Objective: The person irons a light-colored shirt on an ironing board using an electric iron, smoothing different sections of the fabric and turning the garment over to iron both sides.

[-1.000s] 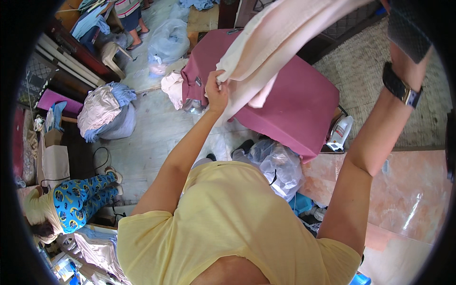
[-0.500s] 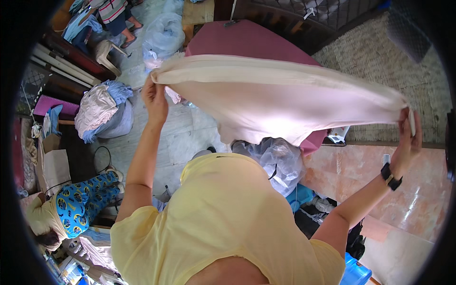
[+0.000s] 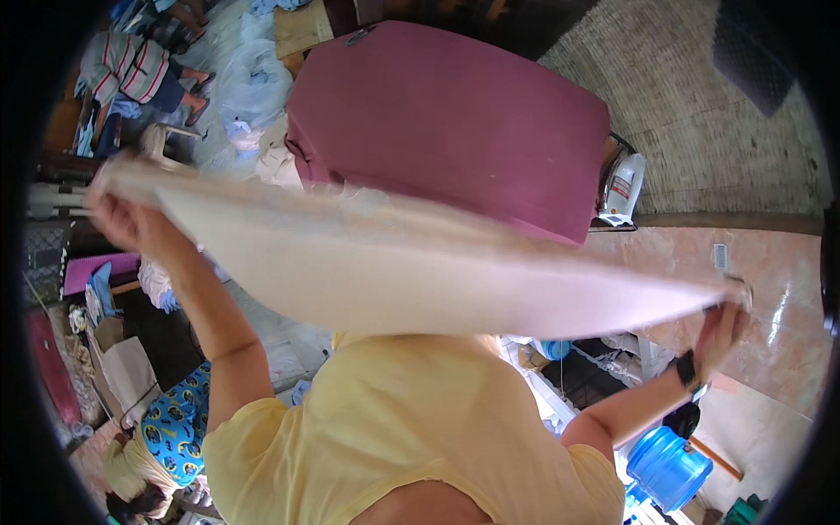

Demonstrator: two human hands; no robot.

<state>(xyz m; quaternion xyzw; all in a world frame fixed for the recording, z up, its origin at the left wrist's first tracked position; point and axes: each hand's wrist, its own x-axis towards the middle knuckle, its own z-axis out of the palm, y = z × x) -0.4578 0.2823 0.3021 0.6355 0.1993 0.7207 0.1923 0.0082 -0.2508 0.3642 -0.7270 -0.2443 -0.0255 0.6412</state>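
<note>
A cream cloth (image 3: 394, 271) is stretched in the air across my front, pulled taut between both hands and blurred along its upper edge. My left hand (image 3: 127, 214) is raised at the far left, closed on one end of the cloth. At the right, lower down, my right hand (image 3: 723, 337) grips the opposite end; a dark watch (image 3: 689, 371) is on that wrist. Just beyond the cloth stands a padded table with a maroon cover (image 3: 455, 131), whose near edge the cloth partly hides.
A white bottle (image 3: 623, 188) stands by the table's right end. Blue water jug (image 3: 669, 468) at lower right. One person in a striped shirt (image 3: 131, 66) is at upper left, another in patterned blue trousers (image 3: 178, 437) at lower left. Clear plastic wrap (image 3: 254, 83) lies on the floor.
Both hands have come nearer to me with the cloth, the left also swinging outward to the left. More of the maroon table now shows, as my view has shifted.
</note>
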